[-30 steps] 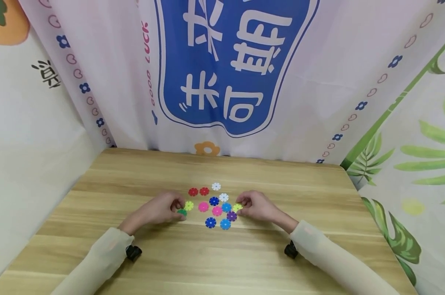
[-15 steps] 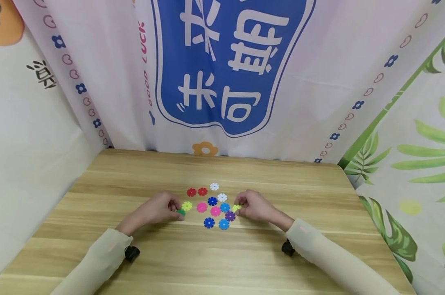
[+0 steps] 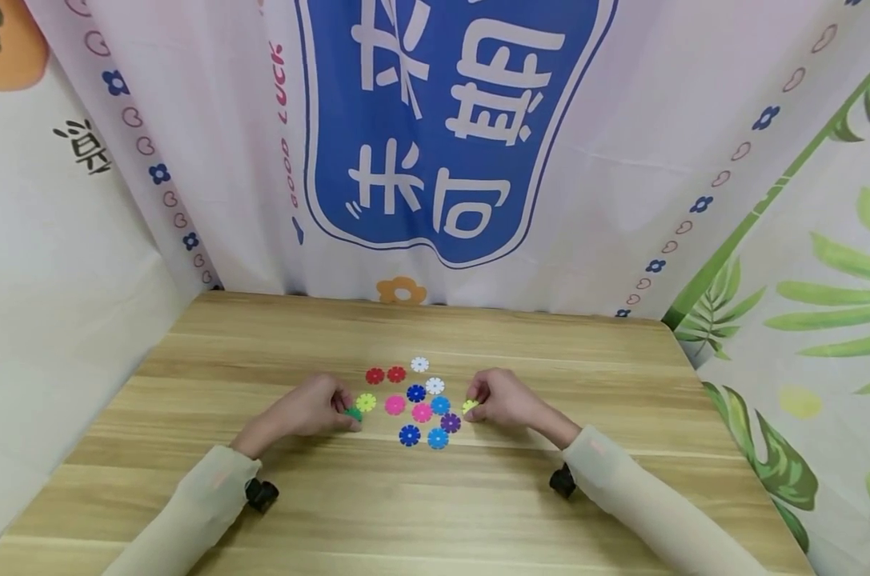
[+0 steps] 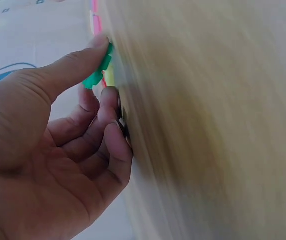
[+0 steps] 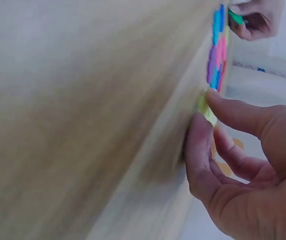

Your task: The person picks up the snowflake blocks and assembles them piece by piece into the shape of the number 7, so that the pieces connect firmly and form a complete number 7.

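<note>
My left hand (image 3: 312, 406) pinches a green notched plastic disc (image 4: 97, 75) between thumb and fingers, low over the table. A yellow-green disc (image 3: 366, 402) lies right beside those fingertips. On the other side, my right hand (image 3: 505, 398) holds another yellow-green disc (image 3: 469, 406) by thumb and fingertips, close to the wood in the right wrist view. Between the hands lie more flat discs: red (image 3: 374, 375), white (image 3: 419, 364), pink (image 3: 394, 405), dark blue (image 3: 409, 435), light blue (image 3: 438, 438) and purple (image 3: 451, 422). The purple one is nearest the right hand.
The wooden table (image 3: 420, 512) runs back to a printed curtain (image 3: 247, 200) hanging along its far edge. Patterned cloth also hangs at both sides. Black wrist cameras (image 3: 262, 494) sit under the cuffs.
The right hand has moved slightly right with its yellow-green disc, away from the light blue and purple discs. The left hand stays almost in place with the green disc.
</note>
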The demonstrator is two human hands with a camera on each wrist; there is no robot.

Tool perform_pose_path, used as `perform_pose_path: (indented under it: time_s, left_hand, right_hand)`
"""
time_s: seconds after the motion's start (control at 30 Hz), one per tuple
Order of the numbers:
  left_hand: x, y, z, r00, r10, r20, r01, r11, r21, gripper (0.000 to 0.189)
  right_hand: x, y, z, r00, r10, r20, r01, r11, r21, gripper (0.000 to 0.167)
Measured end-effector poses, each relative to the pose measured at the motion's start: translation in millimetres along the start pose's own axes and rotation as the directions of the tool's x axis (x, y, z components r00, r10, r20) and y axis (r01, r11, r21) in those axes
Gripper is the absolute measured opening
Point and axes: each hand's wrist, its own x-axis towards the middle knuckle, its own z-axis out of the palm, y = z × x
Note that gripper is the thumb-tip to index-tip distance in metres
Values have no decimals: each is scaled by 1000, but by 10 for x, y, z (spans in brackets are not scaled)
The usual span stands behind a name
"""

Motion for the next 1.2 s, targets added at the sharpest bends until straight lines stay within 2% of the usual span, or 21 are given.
perform_pose_path:
  time_s: [0.13, 0.27, 0.37, 0.47, 0.67, 0.97, 1.2]
  left_hand:
    - [-22, -5, -2, 1000, 21, -9, -22, 999, -28, 16]
    - [-39, 7, 12, 1000, -15, 10, 16, 986, -169, 18]
    - [-36, 41, 20, 999, -45, 18, 48, 960, -275, 26]
    - [-17, 82, 21, 999, -49, 16, 51, 942, -332, 29]
    - [46, 207, 39, 998, -63, 13, 62, 904, -422, 26]
    - [147, 392, 150, 998, -54, -19, 36, 849, -527, 25]
    - [259, 550, 262, 996, -92, -12, 63, 768, -637, 25]
  right_hand:
    - [-1, 45, -71, 1000, -6, 3, 6, 995, 95, 17]
    - [-19, 74, -142, 1000, -23, -19, 25, 990, 139, 12]
    - [-41, 84, -186, 998, -35, -58, 42, 991, 125, 10]
    - [-65, 82, -217, 996, -37, -86, 49, 988, 145, 10]
    - [-123, 43, -231, 992, -14, -126, 38, 980, 193, 7]
    - [-199, -45, -185, 982, -71, -174, 108, 971, 214, 9]
    - [-231, -97, -155, 980, -38, -193, 93, 954, 284, 12]
